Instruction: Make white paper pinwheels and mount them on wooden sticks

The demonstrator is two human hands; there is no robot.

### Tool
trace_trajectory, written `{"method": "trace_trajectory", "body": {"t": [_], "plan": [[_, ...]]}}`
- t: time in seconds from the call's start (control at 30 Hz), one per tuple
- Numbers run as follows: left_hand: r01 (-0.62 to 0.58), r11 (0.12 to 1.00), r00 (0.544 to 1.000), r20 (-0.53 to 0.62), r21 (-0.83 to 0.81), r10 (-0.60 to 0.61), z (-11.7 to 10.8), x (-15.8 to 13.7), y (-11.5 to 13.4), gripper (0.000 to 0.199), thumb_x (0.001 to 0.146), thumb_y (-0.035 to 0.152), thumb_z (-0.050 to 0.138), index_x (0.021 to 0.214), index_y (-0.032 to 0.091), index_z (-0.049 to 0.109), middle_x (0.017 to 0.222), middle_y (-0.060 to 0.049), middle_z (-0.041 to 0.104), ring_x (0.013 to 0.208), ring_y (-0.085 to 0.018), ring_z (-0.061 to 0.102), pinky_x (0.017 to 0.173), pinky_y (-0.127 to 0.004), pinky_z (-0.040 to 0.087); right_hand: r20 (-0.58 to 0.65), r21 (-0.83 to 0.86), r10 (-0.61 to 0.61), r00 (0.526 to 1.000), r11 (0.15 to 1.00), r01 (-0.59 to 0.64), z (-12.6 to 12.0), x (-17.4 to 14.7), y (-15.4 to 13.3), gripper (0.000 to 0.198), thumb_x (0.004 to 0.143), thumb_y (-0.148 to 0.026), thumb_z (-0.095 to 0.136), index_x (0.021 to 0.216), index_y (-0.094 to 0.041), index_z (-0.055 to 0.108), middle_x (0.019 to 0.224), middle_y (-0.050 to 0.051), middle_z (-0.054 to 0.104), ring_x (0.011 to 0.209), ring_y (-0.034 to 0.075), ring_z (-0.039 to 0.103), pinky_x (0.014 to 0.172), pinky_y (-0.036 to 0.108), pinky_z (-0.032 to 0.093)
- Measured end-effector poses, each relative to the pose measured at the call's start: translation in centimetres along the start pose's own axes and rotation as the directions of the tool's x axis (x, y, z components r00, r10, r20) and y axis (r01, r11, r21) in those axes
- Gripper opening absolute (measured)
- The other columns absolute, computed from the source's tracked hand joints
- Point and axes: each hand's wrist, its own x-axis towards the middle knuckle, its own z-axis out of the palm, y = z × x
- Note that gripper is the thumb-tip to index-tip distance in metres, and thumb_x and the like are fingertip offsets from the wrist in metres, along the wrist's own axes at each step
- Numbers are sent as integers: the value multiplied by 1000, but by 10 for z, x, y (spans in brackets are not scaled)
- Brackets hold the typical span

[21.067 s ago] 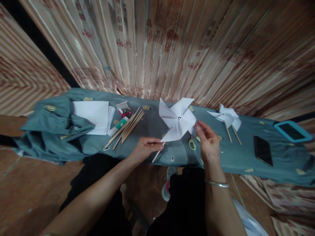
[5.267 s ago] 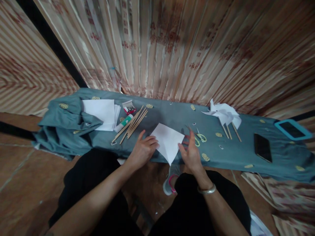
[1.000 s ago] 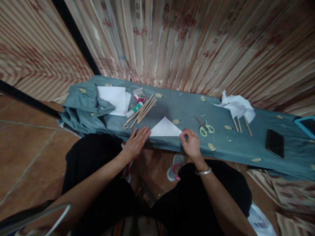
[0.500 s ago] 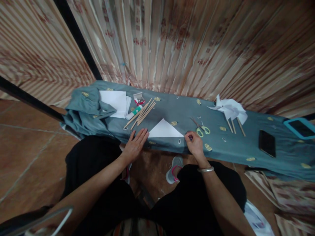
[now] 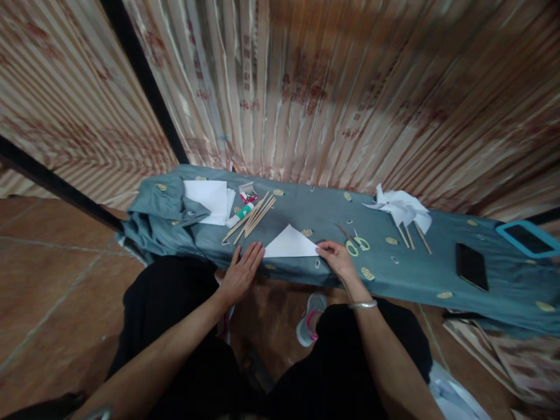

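Note:
A white sheet of paper [image 5: 290, 244], folded into a triangle, lies at the front edge of the cloth-covered table with its peak pointing away from me. My left hand [image 5: 240, 271] rests flat with fingers stretched out, the fingertips touching the paper's left corner. At the right corner, my right hand [image 5: 336, 256] pinches the paper between thumb and fingers. Just beyond that hand lie scissors [image 5: 355, 242] with light green handles. Several thin wooden sticks [image 5: 254, 219] and a green-and-white glue stick [image 5: 240, 214] are beyond my left hand.
White paper sheets [image 5: 207, 201] are stacked at the left, beside a small red box [image 5: 248, 193] of metal bits. Paper pinwheels [image 5: 400, 204] on sticks lie at the right, near a black phone [image 5: 471, 266] and a blue-framed device [image 5: 530, 238]. A pleated curtain [image 5: 306, 87] hangs behind.
My right hand has shifted slightly left and its fingers have moved onto the paper's right corner. My left hand stays at the left corner. The camera view has tilted up a little.

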Motion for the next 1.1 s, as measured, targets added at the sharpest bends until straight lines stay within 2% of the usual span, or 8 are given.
{"method": "trace_trajectory", "body": {"t": [0.23,0.5,0.6,0.67,0.73,0.8,0.93,1.1], "plan": [[12,1000,1000,16,-21,-11,0,1,1,63,87,11,37,149,3,29,157,-20,27,148,-31,22,117,-56,16,49,156,80,996,984,-86,-8,-11,-11,40,49,-54,78,62,-18,67,55,-1,62,54,14,52,58,29,42],[93,921,992,-44,-378,-118,-7,6,3,68,85,18,50,150,9,30,158,-20,28,149,-30,18,120,-54,10,-191,302,76,979,953,-15,-33,-10,-26,44,48,-56,77,69,-20,63,58,-3,60,56,14,49,59,29,39],[169,597,944,-44,-784,-326,-21,29,18,79,83,34,62,151,14,28,159,-20,25,150,-31,15,120,-53,11,-204,339,17,979,939,54,-19,-16,-40,42,53,-56,76,73,-21,63,64,-1,64,62,15,54,64,31,43],[206,92,865,138,-974,-482,-37,53,29,91,79,42,69,152,21,21,159,-19,25,147,-31,25,118,-50,21,-188,352,-27,982,932,93,-5,-22,-50,39,56,-54,76,74,-22,63,71,1,68,69,17,59,70,32,46],[193,-440,775,411,-877,-481,-55,78,35,88,78,50,68,151,27,23,156,-18,32,139,-32,41,113,-51,32,-163,357,-74,984,925,128,6,-29,-61,35,59,-52,76,73,-22,64,81,3,72,76,18,63,75,33,48],[128,-729,753,544,-672,-369,-72,98,32,75,80,62,60,142,29,38,148,-18,44,126,-36,54,104,-58,39,-116,354,-152,981,917,184,12,-34,-69,31,65,-49,75,76,-23,64,91,5,74,83,19,65,79,33,49],[-3,-850,768,543,-527,-339,-92,116,12,48,87,60,51,116,23,59,119,-12,66,103,-33,66,99,-67,39,-3,285,-261,965,925,251,10,-39,-73,23,76,-45,71,82,-23,66,104,6,73,88,19,66,79,32,50],[51,-871,753,592,-488,-288,-87,124,6,22,93,34,51,94,16,64,89,-8,72,90,-25,69,98,-56,46,34,240,-241,970,944,226,6,-36,-70,31,75,-51,71,87,-22,68,98,7,74,84,20,66,77,33,52]]}}
